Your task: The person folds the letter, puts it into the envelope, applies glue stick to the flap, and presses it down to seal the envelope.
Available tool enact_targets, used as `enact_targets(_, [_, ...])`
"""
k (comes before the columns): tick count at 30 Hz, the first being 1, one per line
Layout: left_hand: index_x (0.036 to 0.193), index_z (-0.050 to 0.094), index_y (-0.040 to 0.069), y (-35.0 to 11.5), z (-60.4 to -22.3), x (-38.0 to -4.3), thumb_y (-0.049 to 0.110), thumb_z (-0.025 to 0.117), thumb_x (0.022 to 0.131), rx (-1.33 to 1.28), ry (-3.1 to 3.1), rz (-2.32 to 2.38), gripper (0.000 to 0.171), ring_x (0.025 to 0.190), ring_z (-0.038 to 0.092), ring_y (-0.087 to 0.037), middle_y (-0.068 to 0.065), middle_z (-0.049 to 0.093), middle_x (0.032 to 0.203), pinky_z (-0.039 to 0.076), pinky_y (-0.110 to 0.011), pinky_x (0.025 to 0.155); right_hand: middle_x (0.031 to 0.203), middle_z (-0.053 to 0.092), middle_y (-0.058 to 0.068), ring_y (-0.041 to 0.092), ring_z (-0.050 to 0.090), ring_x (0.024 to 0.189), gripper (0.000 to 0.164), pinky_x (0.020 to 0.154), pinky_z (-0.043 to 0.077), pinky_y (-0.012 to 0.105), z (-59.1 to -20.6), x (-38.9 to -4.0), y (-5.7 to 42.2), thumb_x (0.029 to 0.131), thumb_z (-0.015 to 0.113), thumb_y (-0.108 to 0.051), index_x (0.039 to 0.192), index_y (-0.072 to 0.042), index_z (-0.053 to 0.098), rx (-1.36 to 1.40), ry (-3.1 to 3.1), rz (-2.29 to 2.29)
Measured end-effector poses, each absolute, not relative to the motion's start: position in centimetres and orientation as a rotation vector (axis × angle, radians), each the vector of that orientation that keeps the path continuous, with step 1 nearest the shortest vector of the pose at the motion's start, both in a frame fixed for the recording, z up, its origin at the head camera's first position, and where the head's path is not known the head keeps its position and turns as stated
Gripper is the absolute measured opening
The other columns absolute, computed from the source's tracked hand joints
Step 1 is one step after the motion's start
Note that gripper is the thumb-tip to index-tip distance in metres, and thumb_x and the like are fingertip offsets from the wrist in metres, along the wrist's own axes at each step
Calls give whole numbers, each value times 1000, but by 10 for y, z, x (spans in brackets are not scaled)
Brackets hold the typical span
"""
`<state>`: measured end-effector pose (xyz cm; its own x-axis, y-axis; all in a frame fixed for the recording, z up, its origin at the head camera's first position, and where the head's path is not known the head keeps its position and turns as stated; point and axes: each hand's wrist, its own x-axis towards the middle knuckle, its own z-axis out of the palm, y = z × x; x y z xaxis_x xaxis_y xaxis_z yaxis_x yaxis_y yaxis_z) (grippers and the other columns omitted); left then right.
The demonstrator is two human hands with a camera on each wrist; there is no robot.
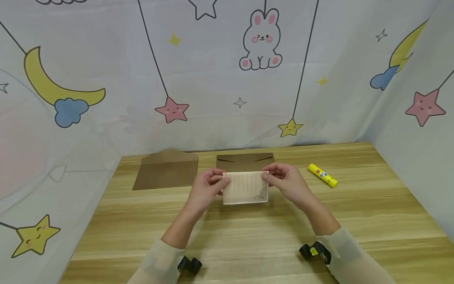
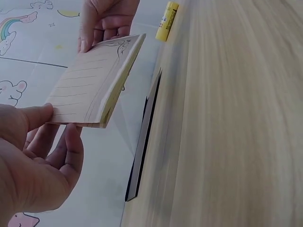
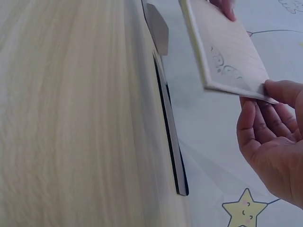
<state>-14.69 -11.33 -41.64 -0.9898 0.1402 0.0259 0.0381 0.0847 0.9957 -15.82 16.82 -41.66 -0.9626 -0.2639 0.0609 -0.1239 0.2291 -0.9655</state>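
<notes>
Both hands hold up a cream sheaf of lined paper (image 1: 244,190) with a scroll ornament in its lower right corner. The left hand (image 1: 208,187) pinches its left side, thumb on the front face and fingers behind. On the opposite side the right hand (image 1: 288,184) pinches the upper right corner the same way. In the left wrist view the paper (image 2: 78,90) shows a thick, layered edge with a yellowish back. Just beyond the paper lies a brown envelope (image 1: 244,158), its lower part hidden behind the paper and the hands.
At the back left, another brown envelope (image 1: 166,176) lies with its flap raised away from the person. A yellow glue stick (image 1: 322,175) rests to the right of the right hand. All lie on a wood-grain table (image 1: 255,244), with a printed cloth (image 1: 213,79) hanging behind.
</notes>
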Motion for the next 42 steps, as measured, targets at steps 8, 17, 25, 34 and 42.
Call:
enact_targets(8, [103,80,11,-113,-417,-142,17,77,101,354,2605,1934,7,83,67,-16,0,76,94,55,-27,70,100,74,3,25,70,92,10,76,58,35,-421,-159,167,104,72,-19,110,-11,74,-530,2662,-1667])
enact_targets(17, [99,81,12,-108,-415,-137,23,80,98,528,2833,1814,11,81,67,-11,8,75,88,53,-27,65,99,75,-3,15,69,92,7,81,60,48,-409,-155,155,100,76,-9,106,-11,77,-916,2976,-1371])
enact_targets(25, [97,83,12,-104,-414,-134,17,81,96,601,2874,1792,6,79,68,-10,7,76,88,51,-25,60,95,74,-4,17,66,88,4,85,50,46,-394,-155,125,96,81,-14,100,-14,80,-1315,3181,-946])
enact_targets(34, [96,84,15,-102,-412,-131,12,81,95,575,2887,1775,4,74,66,-9,8,76,88,53,-26,58,92,75,-4,21,69,91,8,89,52,48,-384,-153,104,94,84,-19,100,-15,80,-1671,3285,-481])
enact_targets(42, [98,83,12,-106,-410,-131,17,79,97,609,2812,1794,7,73,69,-23,2,78,90,53,-26,58,94,75,-3,21,69,93,6,92,51,47,-380,-156,117,95,83,-17,99,-15,78,-1724,3250,-315])
